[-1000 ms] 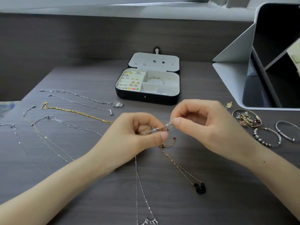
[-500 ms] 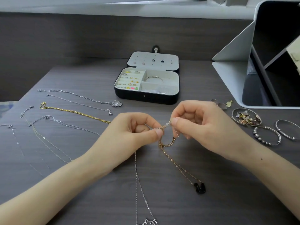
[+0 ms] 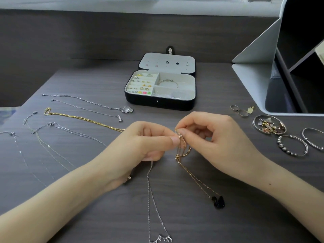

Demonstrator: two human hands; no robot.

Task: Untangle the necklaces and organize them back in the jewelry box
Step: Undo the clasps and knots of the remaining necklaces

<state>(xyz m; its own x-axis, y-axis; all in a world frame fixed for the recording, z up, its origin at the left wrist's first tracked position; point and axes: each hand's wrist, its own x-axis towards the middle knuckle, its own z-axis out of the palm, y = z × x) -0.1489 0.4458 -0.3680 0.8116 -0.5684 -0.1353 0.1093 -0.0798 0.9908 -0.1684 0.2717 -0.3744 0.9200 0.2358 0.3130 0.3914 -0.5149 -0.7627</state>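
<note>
Tangled chains, frame centre.
Left hand [image 3: 140, 142] pinches the thin silver chain necklace [image 3: 149, 186]; right hand [image 3: 212, 137] pinches the fine rose-gold necklace with black swan pendant [image 3: 196, 179]. Both look light, limp, snag-prone: grip beside the tangle.

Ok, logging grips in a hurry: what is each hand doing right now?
Left hand: closed, grip on the silver necklace.
Right hand: closed, pinching the swan necklace.
</note>
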